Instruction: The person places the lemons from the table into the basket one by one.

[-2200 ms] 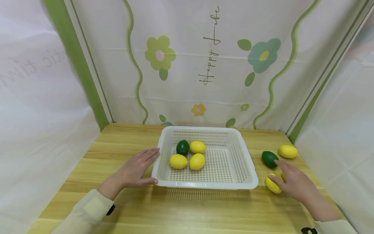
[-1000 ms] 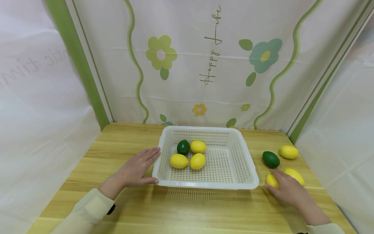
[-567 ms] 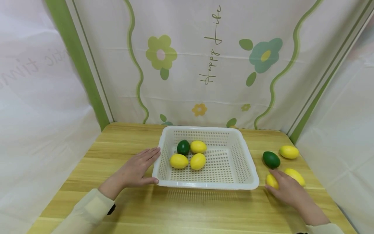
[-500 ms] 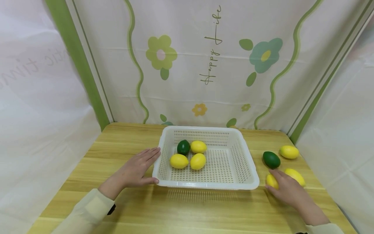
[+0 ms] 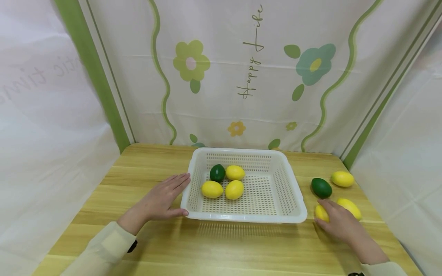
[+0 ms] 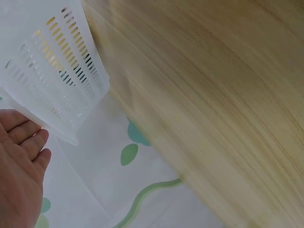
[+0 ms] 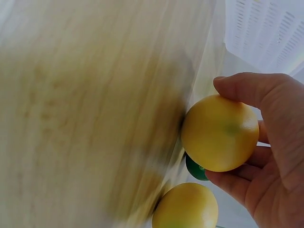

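Note:
My right hand (image 5: pixel 340 224) grips a yellow lemon (image 5: pixel 322 213) on the table, right of the basket. In the right wrist view, thumb and fingers curl round that lemon (image 7: pixel 219 134) from opposite sides. My left hand (image 5: pixel 157 199) has its fingers extended and touches the left rim of the white plastic basket (image 5: pixel 246 219). Inside the basket's left half lie one dark green lemon-shaped fruit (image 5: pixel 217 173) and three lemons (image 5: pixel 212 189). In the left wrist view the left fingers (image 6: pixel 35 142) rest at the basket's outer edge.
Beyond the right hand lie a dark green fruit (image 5: pixel 321 188) and a lemon (image 5: pixel 342 179); another lemon (image 5: pixel 349 208) is just right of its fingers. The wooden table (image 5: pixel 155 245) is bounded by printed cloth (image 5: pixel 221 76) behind and at both sides.
From 2.2 to 1.0 seconds ago, my right hand came down over the nearest lemon and took hold of it. Since then it has stayed in place, as has the left hand.

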`<state>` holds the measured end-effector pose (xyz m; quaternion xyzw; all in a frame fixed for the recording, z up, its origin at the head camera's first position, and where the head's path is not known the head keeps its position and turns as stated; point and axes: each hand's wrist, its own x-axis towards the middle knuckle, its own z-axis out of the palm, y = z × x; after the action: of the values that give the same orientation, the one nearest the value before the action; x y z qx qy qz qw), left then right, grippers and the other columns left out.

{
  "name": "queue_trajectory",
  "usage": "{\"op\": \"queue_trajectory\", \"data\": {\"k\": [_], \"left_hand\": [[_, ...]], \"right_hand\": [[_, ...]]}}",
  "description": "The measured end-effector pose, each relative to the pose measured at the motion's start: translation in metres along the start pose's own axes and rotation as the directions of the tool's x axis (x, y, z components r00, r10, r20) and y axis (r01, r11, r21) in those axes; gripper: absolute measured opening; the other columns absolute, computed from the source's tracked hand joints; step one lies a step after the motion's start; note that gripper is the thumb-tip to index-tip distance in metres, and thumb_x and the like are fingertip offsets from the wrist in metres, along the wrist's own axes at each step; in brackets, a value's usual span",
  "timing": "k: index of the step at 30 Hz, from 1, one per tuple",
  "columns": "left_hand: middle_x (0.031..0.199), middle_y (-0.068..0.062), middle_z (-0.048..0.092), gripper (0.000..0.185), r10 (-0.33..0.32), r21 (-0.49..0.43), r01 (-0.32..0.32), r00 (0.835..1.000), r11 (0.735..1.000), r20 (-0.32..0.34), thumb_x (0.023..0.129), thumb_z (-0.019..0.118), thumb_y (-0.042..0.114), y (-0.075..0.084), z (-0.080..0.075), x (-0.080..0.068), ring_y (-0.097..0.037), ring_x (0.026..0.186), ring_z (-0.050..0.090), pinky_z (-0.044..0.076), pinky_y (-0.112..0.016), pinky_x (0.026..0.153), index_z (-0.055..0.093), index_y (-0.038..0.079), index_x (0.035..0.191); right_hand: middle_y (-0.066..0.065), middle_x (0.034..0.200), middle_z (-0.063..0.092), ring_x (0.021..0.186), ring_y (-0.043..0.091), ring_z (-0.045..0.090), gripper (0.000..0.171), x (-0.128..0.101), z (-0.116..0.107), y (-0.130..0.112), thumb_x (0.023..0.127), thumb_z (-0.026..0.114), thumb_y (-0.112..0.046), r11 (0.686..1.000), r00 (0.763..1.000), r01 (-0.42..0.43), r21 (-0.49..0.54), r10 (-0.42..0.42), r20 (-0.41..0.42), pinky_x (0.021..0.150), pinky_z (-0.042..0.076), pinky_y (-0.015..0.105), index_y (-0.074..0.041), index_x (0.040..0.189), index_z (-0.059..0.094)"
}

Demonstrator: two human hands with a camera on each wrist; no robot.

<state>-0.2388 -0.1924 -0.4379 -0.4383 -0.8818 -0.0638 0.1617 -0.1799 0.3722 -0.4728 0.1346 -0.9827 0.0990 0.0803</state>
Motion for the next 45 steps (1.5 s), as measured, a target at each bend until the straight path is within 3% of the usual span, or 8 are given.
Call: {"op": "queue_trajectory", "data": {"k": [15, 21, 32, 38, 45], "left_hand": [[0.147, -0.022, 0.041, 0.096, 0.023, 0.004, -0.023, 0.999, 1.000, -0.049, 0.089, 0.041, 0.073, 0.001, 0.000, 0.002, -0.035, 0.135, 0.039, 0.035, -0.051, 0.107, 0.044, -0.008, 0.141], [0.147, -0.022, 0.041, 0.096, 0.031, 0.004, -0.031, 0.998, 1.000, -0.057, 0.089, 0.041, 0.072, 0.001, 0.000, 0.002, -0.036, 0.134, 0.040, 0.035, -0.051, 0.107, 0.044, -0.009, 0.140], [0.149, -0.020, 0.039, 0.095, 0.005, 0.009, -0.005, 1.000, 1.000, -0.016, 0.088, 0.045, 0.072, 0.001, 0.001, 0.001, -0.033, 0.137, 0.037, 0.034, -0.049, 0.109, 0.042, -0.006, 0.143], [0.149, -0.021, 0.039, 0.096, 0.012, 0.006, -0.012, 1.000, 1.000, -0.028, 0.089, 0.042, 0.072, 0.000, 0.002, 0.001, -0.034, 0.136, 0.038, 0.033, -0.049, 0.109, 0.042, -0.007, 0.142], [0.149, -0.020, 0.039, 0.096, 0.009, 0.008, -0.009, 1.000, 1.000, -0.028, 0.089, 0.043, 0.073, 0.000, 0.002, 0.000, -0.033, 0.137, 0.037, 0.033, -0.049, 0.109, 0.041, -0.006, 0.143]], "right_hand": [[0.037, 0.119, 0.055, 0.105, 0.054, 0.055, 0.064, 0.001, -0.013, -0.002, 0.075, 0.083, -0.022, 1.000, 1.000, -0.013, 0.002, 0.013, -0.010, 0.084, 0.046, 0.063, 0.012, 0.122, 0.055], [0.037, 0.117, 0.056, 0.103, 0.054, 0.056, 0.060, -0.001, -0.021, -0.006, 0.075, 0.081, -0.018, 1.000, 0.998, 0.018, 0.007, -0.018, -0.065, 0.083, 0.047, 0.064, 0.010, 0.121, 0.056], [0.038, 0.116, 0.056, 0.098, 0.055, 0.058, 0.063, 0.001, -0.035, -0.012, 0.072, 0.083, -0.017, 0.997, 0.987, 0.061, -0.039, -0.066, -0.149, 0.076, 0.050, 0.063, 0.009, 0.123, 0.055], [0.037, 0.117, 0.056, 0.093, 0.053, 0.060, 0.062, 0.009, -0.048, -0.018, 0.071, 0.083, -0.014, 0.993, 0.976, 0.109, -0.051, -0.116, -0.186, 0.070, 0.053, 0.060, 0.010, 0.122, 0.056], [0.032, 0.113, 0.058, 0.095, 0.050, 0.060, 0.062, 0.021, -0.056, -0.025, 0.066, 0.084, -0.008, 0.969, 0.933, 0.234, -0.084, -0.248, -0.261, 0.070, 0.054, 0.058, 0.012, 0.118, 0.057]]}}
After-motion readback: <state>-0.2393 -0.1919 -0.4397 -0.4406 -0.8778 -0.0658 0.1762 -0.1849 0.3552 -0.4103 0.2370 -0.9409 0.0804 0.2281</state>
